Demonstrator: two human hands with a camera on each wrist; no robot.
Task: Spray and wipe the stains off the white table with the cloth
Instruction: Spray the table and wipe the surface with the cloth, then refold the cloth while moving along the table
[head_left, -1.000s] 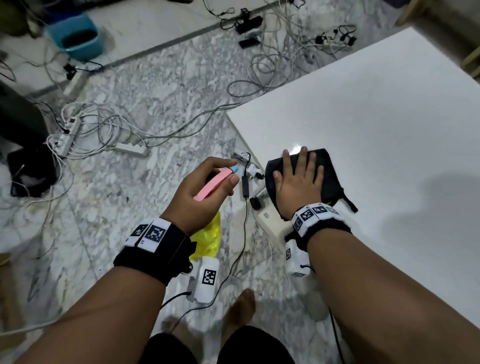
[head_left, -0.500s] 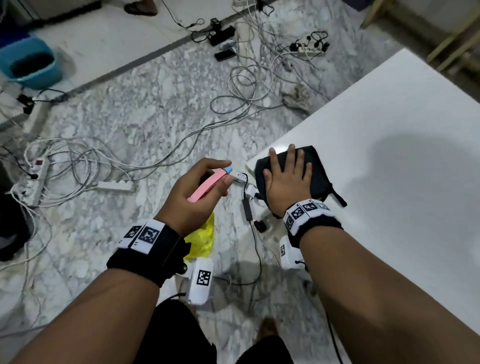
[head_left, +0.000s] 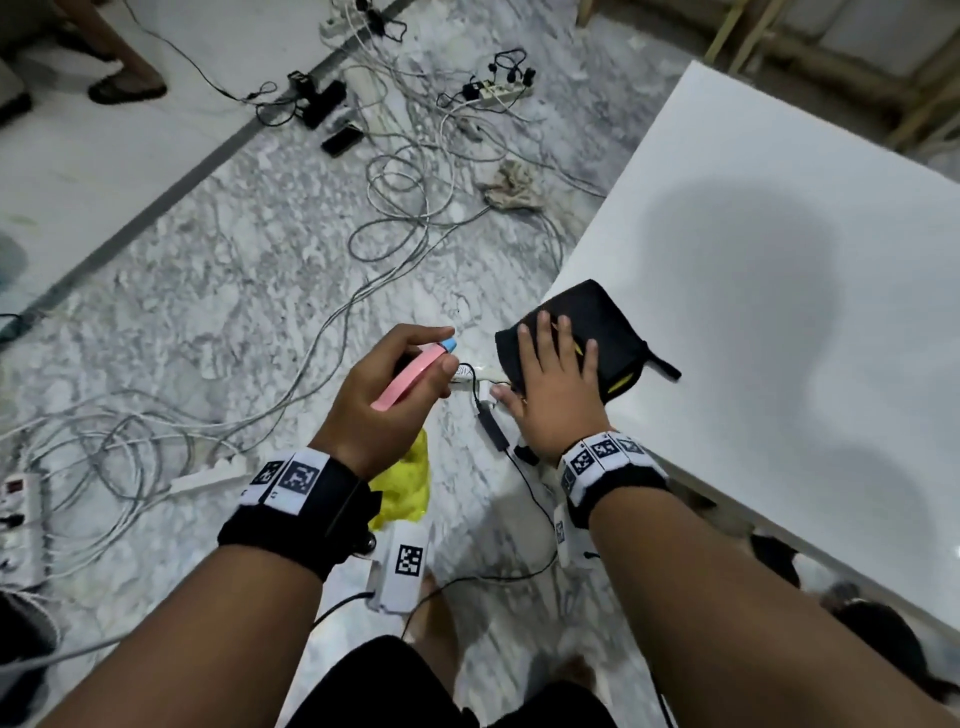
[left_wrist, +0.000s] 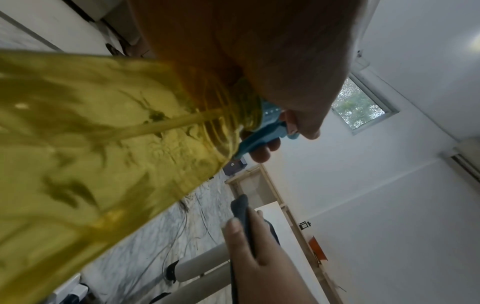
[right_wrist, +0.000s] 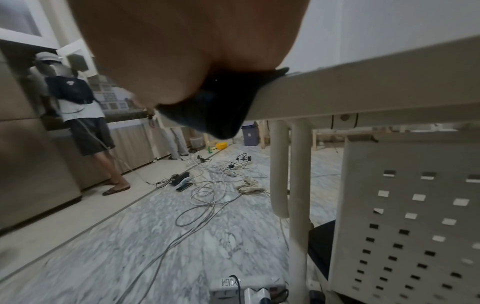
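Note:
The white table (head_left: 779, 260) fills the right of the head view. A black cloth (head_left: 608, 322) lies on its near-left corner, partly over the edge. My right hand (head_left: 558, 389) presses flat on the cloth with straight fingers, thumb off the table edge. In the right wrist view the cloth (right_wrist: 221, 102) bulges under my palm at the table rim (right_wrist: 363, 90). My left hand (head_left: 415, 358) grips a spray bottle (head_left: 410, 382) with a pink head, blue nozzle and yellow body (left_wrist: 103, 144), held over the floor left of the table, nozzle toward the cloth.
Cables (head_left: 395, 208) and power strips (head_left: 498, 93) sprawl over the marble floor, with a crumpled rag (head_left: 511, 187) near the table. A person (right_wrist: 85, 115) stands by a counter at the far left. Table legs (right_wrist: 291, 174) and a perforated panel (right_wrist: 415, 226) sit under the table.
My right hand has slid the cloth a little toward the table's corner, so it now overhangs the edge. The left hand still holds the bottle in much the same pose.

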